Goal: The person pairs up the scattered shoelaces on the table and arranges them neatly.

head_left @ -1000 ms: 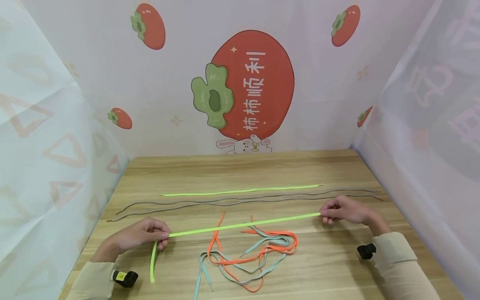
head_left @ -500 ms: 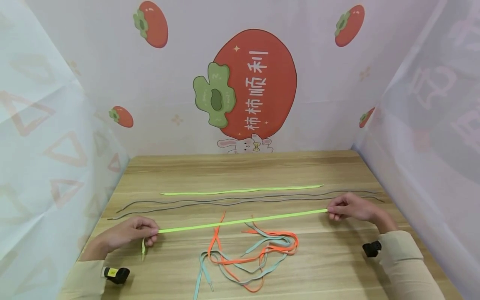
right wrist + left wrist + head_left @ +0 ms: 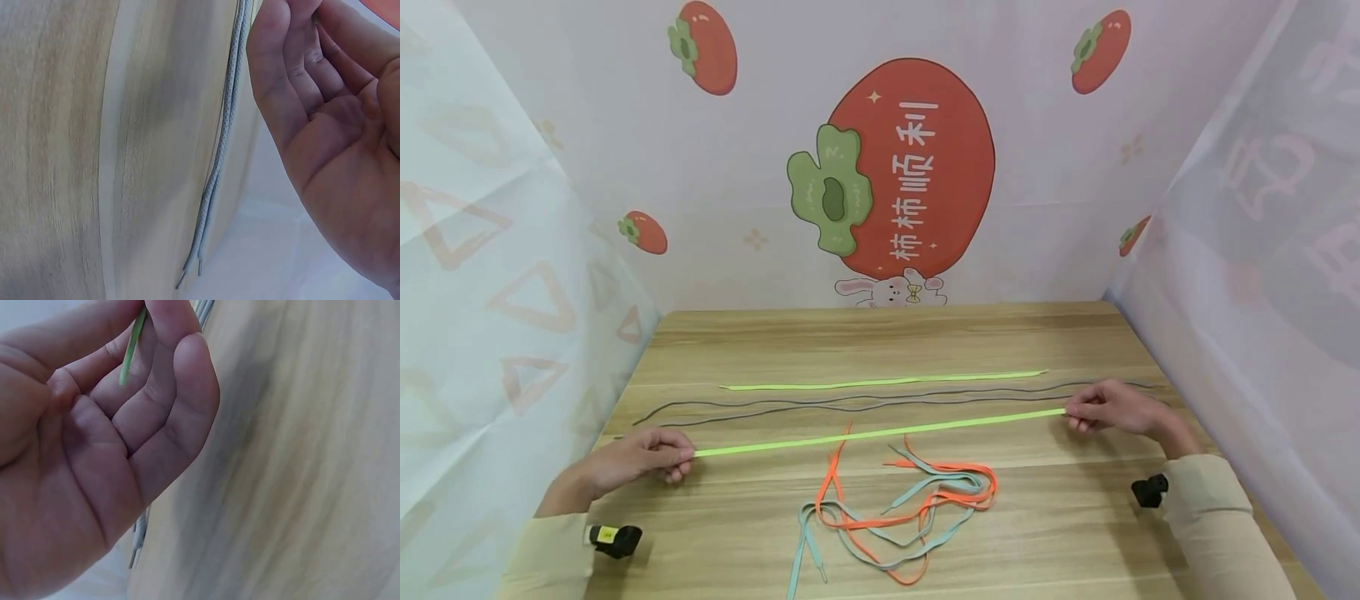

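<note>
The worktop [image 3: 880, 342] looks like smooth, wood-grained board with a soft sheen. The nearer yellow-green lace [image 3: 880, 432] appears flat, matt cloth, as do the orange lace [image 3: 883, 522] and pale blue lace [image 3: 795, 567]. The grey laces [image 3: 219, 159] show a rough, speckled braid. The sleeves [image 3: 1206, 487] are matt cloth.

The left hand [image 3: 636, 458] has moved nearer the counter's [image 3: 1045, 533] left edge, the right hand [image 3: 1111, 408] nearer its right; the held neon lace [image 3: 970, 422] spans longer between the 2, its hanging tail shortened.
</note>
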A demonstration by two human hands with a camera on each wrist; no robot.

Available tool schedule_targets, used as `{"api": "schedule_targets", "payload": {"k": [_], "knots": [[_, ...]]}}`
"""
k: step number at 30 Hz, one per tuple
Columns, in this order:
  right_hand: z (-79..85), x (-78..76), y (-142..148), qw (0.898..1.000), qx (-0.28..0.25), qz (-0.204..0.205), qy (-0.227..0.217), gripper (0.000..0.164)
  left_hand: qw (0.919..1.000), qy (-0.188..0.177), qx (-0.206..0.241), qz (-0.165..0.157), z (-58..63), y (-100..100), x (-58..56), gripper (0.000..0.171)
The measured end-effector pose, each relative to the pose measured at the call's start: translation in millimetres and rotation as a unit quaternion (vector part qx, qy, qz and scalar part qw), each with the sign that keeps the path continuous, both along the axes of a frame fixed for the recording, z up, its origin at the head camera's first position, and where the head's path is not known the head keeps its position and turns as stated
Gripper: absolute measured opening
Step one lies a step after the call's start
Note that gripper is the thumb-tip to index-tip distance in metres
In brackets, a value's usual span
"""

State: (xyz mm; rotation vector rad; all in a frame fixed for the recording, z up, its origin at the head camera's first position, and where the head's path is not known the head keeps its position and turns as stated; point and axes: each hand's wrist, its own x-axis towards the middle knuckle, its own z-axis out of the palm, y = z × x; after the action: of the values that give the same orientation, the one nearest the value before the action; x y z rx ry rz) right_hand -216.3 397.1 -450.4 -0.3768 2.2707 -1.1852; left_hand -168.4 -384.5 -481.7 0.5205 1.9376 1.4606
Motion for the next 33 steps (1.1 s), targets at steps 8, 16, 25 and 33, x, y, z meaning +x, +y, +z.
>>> {"api": "schedule_targets", "payload": {"k": [8,16,25,33], "knots": [[0.9,-7.3,1,0.999,0.02,-0.036,0.016,0.03,0.9945,0.044,-0.083,0.045,7.3,-8,-11.9,0.033],[5.5,-18.4,-11,0.995,0.054,-0.062,0.058,0.027,0.9713,0.152,-0.15,0.106,5.7,5,-24.8,0.027],[6.6,-35.6,-21,0.978,0.126,-0.112,0.121,0.028,0.9146,0.216,-0.275,0.203,20.4,23,-38.9,0.037],[6.6,-51.6,-29,0.954,0.167,-0.149,0.199,0.028,0.8821,0.271,-0.309,0.23,19.6,35,-60.8,0.036]]}}
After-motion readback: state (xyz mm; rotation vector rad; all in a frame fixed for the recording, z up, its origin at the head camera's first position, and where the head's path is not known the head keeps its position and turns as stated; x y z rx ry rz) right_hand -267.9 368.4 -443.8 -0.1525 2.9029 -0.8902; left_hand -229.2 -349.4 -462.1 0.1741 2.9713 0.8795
